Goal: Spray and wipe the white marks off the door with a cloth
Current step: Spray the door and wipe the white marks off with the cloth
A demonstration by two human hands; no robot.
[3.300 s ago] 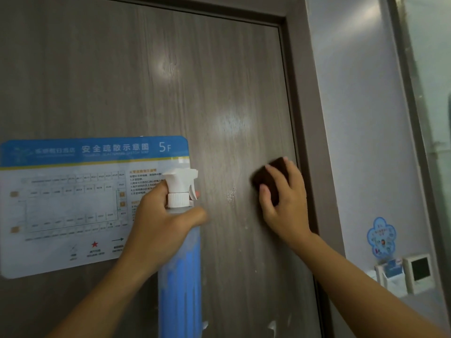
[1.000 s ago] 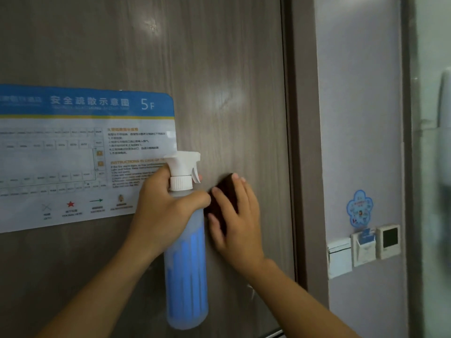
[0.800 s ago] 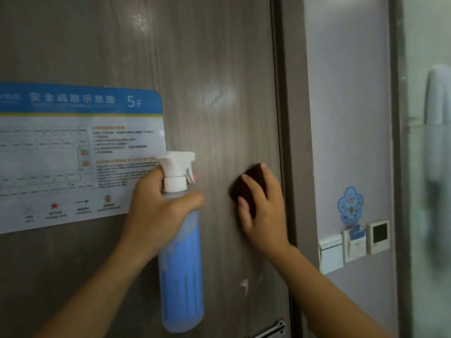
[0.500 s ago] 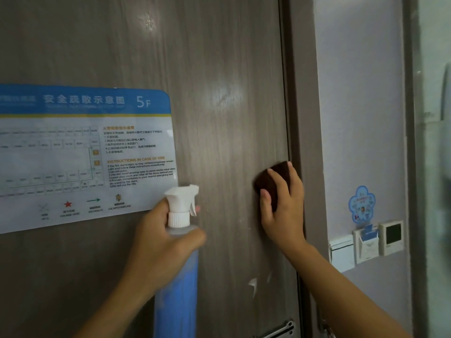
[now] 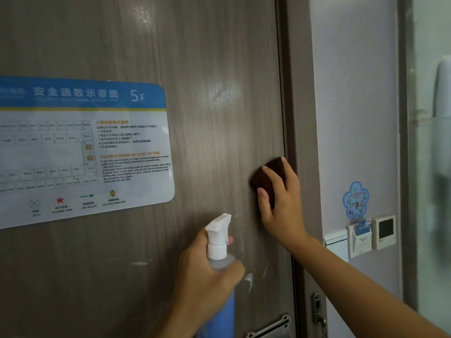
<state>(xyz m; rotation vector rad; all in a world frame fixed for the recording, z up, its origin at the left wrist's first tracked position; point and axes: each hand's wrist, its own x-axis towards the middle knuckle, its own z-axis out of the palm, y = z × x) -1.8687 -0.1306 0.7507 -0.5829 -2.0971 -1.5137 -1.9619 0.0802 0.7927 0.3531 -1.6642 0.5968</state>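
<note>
head view: the right hand lies flat against the door, fingers spread over a dark brown cloth and pressing it to the wood just beside the door's right edge; the forearm runs down to the lower right corner. the left hand is wrapped closed around the neck of a spray bottle, white nozzle tilted up toward the door, blue body dropping out of view below. white marks sit on the door just right of the left hand and below the right hand, with a fainter streak to the left hand's left. an evacuation sign hangs up and left of both hands. compared with half a second ago, the left hand and bottle sit lower and closer to the right hand, while the cloth is at much the same spot by the door edge.
</note>
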